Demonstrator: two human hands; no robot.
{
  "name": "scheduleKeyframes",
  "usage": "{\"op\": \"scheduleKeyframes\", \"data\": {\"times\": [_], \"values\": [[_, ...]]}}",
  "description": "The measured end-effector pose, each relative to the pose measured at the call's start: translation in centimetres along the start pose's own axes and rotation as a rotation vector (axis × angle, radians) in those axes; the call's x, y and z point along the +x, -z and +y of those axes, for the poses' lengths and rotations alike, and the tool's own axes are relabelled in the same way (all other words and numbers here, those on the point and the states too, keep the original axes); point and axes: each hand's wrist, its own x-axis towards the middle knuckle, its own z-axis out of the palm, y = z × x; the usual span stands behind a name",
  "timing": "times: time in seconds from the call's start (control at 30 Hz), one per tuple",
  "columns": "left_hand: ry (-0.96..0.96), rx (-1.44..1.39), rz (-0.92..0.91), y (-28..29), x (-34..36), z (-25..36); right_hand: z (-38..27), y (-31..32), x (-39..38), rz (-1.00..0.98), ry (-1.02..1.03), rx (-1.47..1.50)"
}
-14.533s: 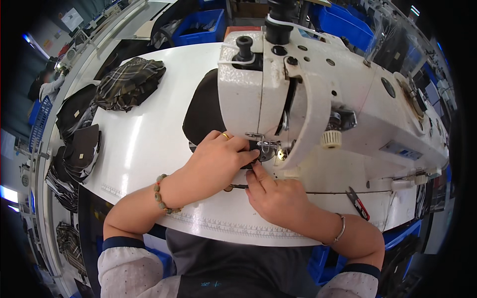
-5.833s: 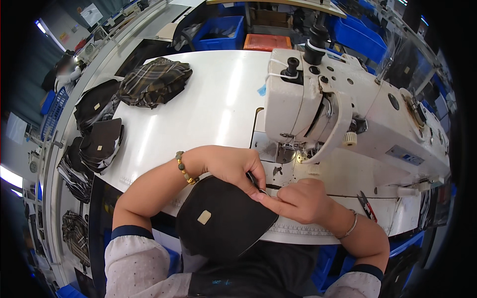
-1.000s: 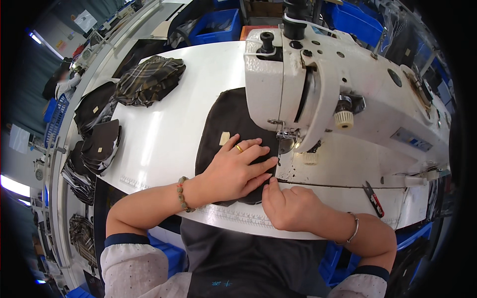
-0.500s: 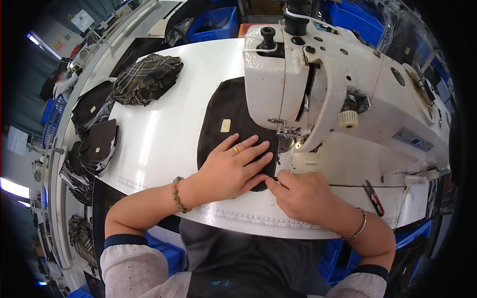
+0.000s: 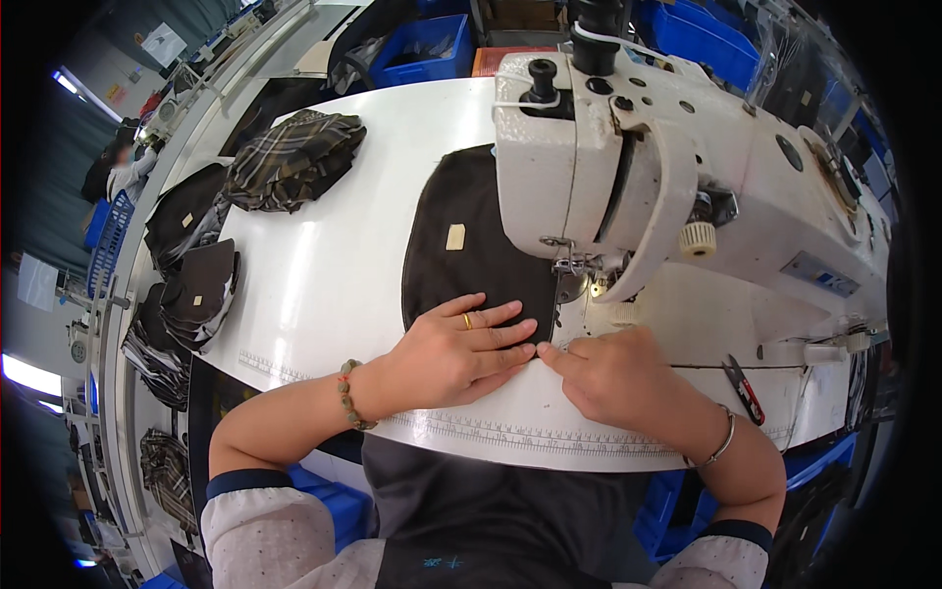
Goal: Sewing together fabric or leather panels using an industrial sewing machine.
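A dark brown fabric panel (image 5: 461, 201) with rounded corners and a small pale tag (image 5: 455, 237) lies on the white sewing table. Its right edge runs beside the presser foot (image 5: 572, 267) of a white sewing machine (image 5: 549, 187), whose head hides the panel's far right part. My left hand (image 5: 461, 348) rests flat on the near part of the panel, fingers stretched toward the right. At the panel's near right corner, my right hand (image 5: 613, 373) is closed, with its index fingertip at the fabric edge, almost touching my left fingers. The thumb's grip is partly hidden.
Red-handled thread snips (image 5: 744, 391) lie right of my right hand. A plaid fabric bundle (image 5: 294, 162) sits at the table's far left, near stacked dark panels (image 5: 199, 294). A printed ruler (image 5: 510, 434) follows the front edge. A blue bin (image 5: 422, 54) stands behind.
The panel has slid slightly away from me along the machine. My left hand has shifted back toward its near edge. My right hand stays at the near corner, and the view has shifted a little.
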Motion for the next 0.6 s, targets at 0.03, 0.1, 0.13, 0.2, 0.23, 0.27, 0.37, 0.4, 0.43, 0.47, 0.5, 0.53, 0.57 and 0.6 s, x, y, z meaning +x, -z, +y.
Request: {"op": "scheduleKeyframes", "data": {"times": [0.03,0.1,0.13,0.2,0.23,0.27,0.37,0.4,0.43,0.47,0.5,0.53,0.57,0.6], "values": [[0.000,0.000,0.001,-0.1,0.2,-0.3,0.1,0.0,0.2,0.019,-0.032,-0.006],[0.003,0.025,0.017,-0.2,0.8,-1.0,0.7,-0.4,0.4,0.038,-0.064,-0.014],[-0.003,0.025,0.027,-0.4,1.0,-1.5,1.2,-0.8,0.4,0.069,-0.079,-0.015],[-0.002,0.003,0.016,-0.5,1.7,-2.2,1.8,-1.1,0.7,0.098,-0.097,-0.018],[-0.007,0.003,0.036,-0.7,1.9,-2.5,2.0,-1.0,1.2,0.139,-0.111,0.014],[-0.007,0.002,0.037,-0.7,2.1,-2.8,2.1,-1.0,1.4,0.180,-0.124,0.046],[-0.002,0.018,0.061,-0.6,2.6,-3.4,2.4,-0.9,1.5,0.091,-0.194,-0.052],[0.014,0.028,0.047,-0.6,2.7,-3.4,2.5,-1.0,1.5,0.089,-0.195,-0.053],[0.028,0.038,0.033,-0.6,2.9,-3.4,2.6,-1.2,1.4,0.113,-0.193,-0.067],[0.025,0.036,0.035,-0.6,3.1,-3.3,2.8,-1.4,1.3,0.136,-0.190,-0.079],[0.031,0.055,0.031,-0.5,3.2,-3.2,2.9,-1.5,1.2,0.135,-0.193,-0.082],[0.041,0.078,0.025,-0.4,3.1,-3.1,2.8,-1.7,1.2,0.161,-0.188,-0.086],[0.042,0.079,0.025,-0.4,3.1,-2.9,2.8,-1.9,1.2,0.187,-0.183,-0.090],[0.053,0.086,0.023,-0.5,3.0,-2.7,2.8,-1.9,1.0,0.188,-0.181,-0.090]]}}
